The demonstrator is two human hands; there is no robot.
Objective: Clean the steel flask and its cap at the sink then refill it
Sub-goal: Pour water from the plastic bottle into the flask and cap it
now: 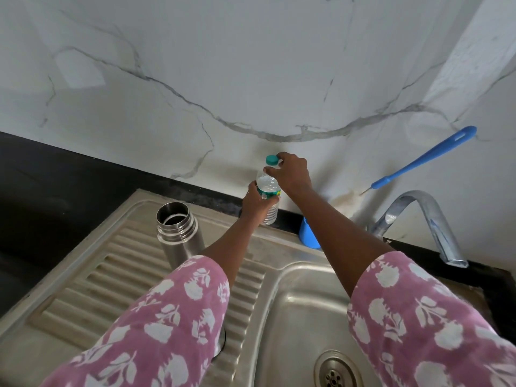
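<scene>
Head view, from left to right: the black bench (42, 191) runs along the foot of the white marbled wall (251, 65), and the steel sink (293, 275) is set into it. On the sink's ribbed drainboard (92, 289) the flask (178, 233) stands upright with its mouth open, nothing on its threads, well clear of both my hands. My left sleeve, pink with white flowers, crosses in front of its lower part. Under that sleeve a bit of steel rim shows, and I cannot tell what it is.

Just right of the flask, at the back edge of the sink, my left hand (255, 201) grips a clear plastic water bottle (269, 191) around its green label, fingers wrapped round the body. The bottle is upright and holds water up to its shoulder; whether its base rests on the bench or hangs just above it, I cannot tell. My right hand (293, 171) reaches over the top, fingers curled, with thumb and forefinger pinching the teal lid (272, 160) that sits on the neck.

Right of the bottle, partly behind my right forearm, a blue cup (308, 236) stands at the sink's rear rim. Farther right a blue-handled brush (424, 157) slants up against the wall. Below it the chrome tap (424, 219) bends over the basin, whose drain (333, 372) lies between my sleeves.
</scene>
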